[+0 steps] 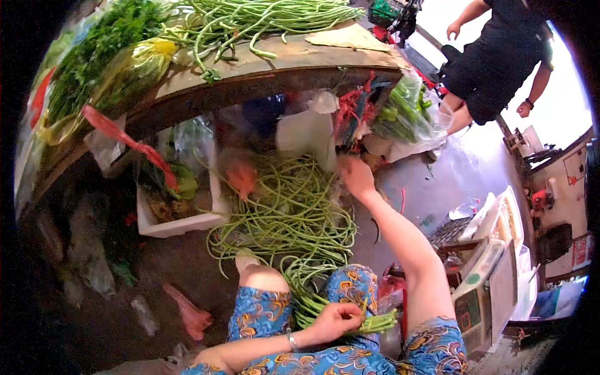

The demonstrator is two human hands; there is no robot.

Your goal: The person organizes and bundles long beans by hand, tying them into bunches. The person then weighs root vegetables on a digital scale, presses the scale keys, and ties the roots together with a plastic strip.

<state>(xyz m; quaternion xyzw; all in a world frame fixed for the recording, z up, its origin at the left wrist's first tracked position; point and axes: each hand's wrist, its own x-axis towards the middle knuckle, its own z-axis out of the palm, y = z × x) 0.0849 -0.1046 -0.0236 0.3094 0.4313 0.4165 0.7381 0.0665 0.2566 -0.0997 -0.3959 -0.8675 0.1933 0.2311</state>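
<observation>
Green beans (381, 323) clamped in left hand (337, 320), right hand (358, 178) below table edge (312, 74), its fingers unclear, floor (465, 164) stretching rightward

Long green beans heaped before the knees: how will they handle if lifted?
The heaped beans are probably floppy: many lie in loose curves. Pulling one likely drags others, since strands overlap. The bunch at the left hand may handle more neatly; its ends lie roughly parallel.

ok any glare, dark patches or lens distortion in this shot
Head view: strong wide-angle distortion, the table bowing into a curve and the corners black; head view, upper right: near-white glare behind the person in dark clothes, with shine on the floor; head view, left: deep shadow below the table hides detail.
</observation>
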